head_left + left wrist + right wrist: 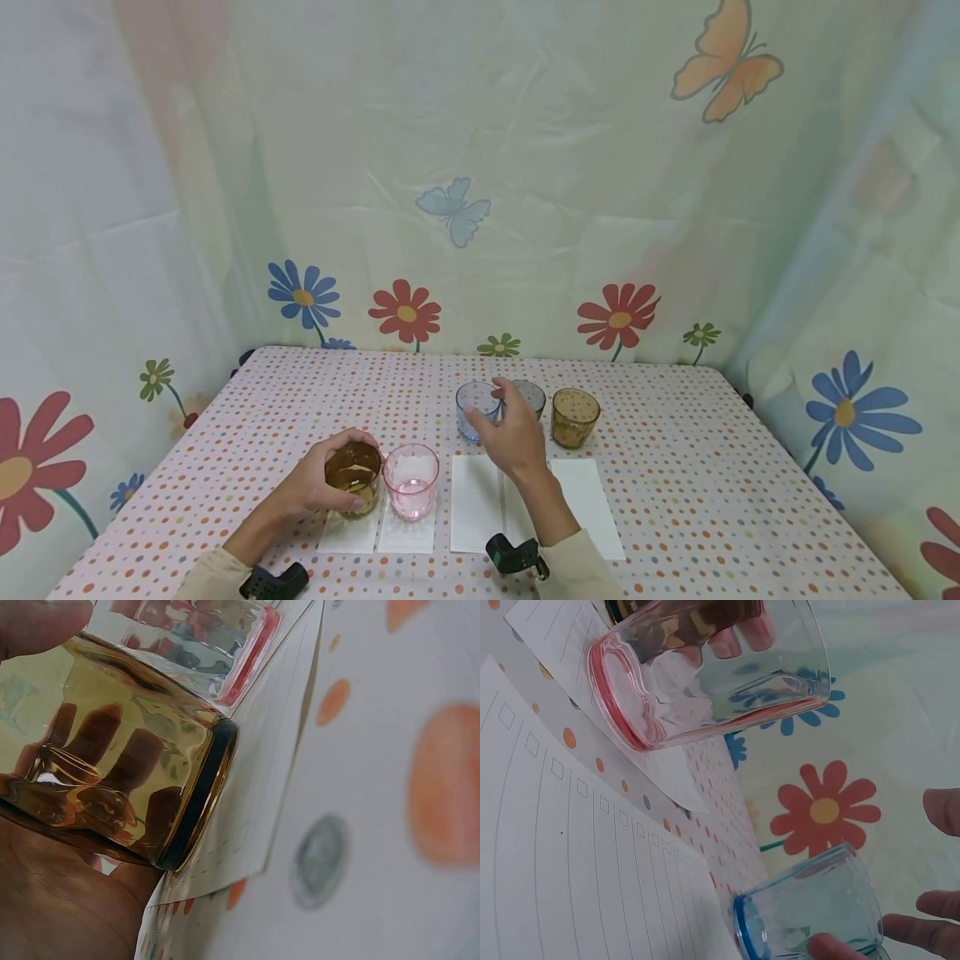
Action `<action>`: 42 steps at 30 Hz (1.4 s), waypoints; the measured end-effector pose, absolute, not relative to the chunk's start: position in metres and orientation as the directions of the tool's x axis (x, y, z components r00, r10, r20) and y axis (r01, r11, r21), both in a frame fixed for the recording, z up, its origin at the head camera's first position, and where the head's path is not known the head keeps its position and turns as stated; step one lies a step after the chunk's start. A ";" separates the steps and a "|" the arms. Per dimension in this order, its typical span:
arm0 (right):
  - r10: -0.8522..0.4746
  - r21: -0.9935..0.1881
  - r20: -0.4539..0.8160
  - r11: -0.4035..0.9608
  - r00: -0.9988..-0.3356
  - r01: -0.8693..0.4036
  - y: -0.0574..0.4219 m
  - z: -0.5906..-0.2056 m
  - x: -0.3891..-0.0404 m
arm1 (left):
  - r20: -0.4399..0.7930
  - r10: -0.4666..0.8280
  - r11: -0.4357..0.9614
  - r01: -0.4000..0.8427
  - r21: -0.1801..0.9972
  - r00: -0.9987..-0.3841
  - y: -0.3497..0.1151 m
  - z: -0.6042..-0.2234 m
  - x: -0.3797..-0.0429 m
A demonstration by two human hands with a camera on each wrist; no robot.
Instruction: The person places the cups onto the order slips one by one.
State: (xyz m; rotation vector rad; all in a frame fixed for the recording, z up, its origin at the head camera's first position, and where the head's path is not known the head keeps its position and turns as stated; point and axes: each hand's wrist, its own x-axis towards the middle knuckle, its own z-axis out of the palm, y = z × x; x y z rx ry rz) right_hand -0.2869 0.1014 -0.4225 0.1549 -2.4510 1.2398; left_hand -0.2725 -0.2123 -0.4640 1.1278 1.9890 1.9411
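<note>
My left hand (309, 482) grips an amber glass (352, 477), its fingers wrapped around the side; through the clear wall they show in the left wrist view. That glass is upright at a paper slip on the left. Beside it stands a pink-tinted glass (411, 483), touched by neither hand as far as I can see. Farther back, my right hand (519, 435) is spread at a blue-tinted glass (471, 408), thumb and fingers apart. Whether a fingertip touches the blue glass (810, 900), I cannot tell. Partly behind this hand is a grey glass (534, 395).
A second amber glass (575, 419) stands at the right end of the back row. White lined paper slips (474, 512) lie side by side along the front of the dotted tabletop (697, 500). A flowered curtain (510, 275) hangs behind the table and at both sides.
</note>
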 end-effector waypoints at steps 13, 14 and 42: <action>0.065 -0.648 0.341 0.739 -0.938 -0.184 0.098 -0.427 -0.294 | 0.401 0.590 -0.123 0.413 0.902 -0.700 -0.212 -0.464 -0.274; 0.062 -0.645 0.336 0.742 -0.940 -0.181 0.097 -0.428 -0.294 | 0.401 0.592 -0.124 0.413 0.902 -0.699 -0.212 -0.464 -0.274; 0.071 -0.666 0.264 0.735 -0.962 -0.128 0.089 -0.437 -0.303 | 0.386 0.589 -0.105 0.406 0.908 -0.710 -0.213 -0.464 -0.274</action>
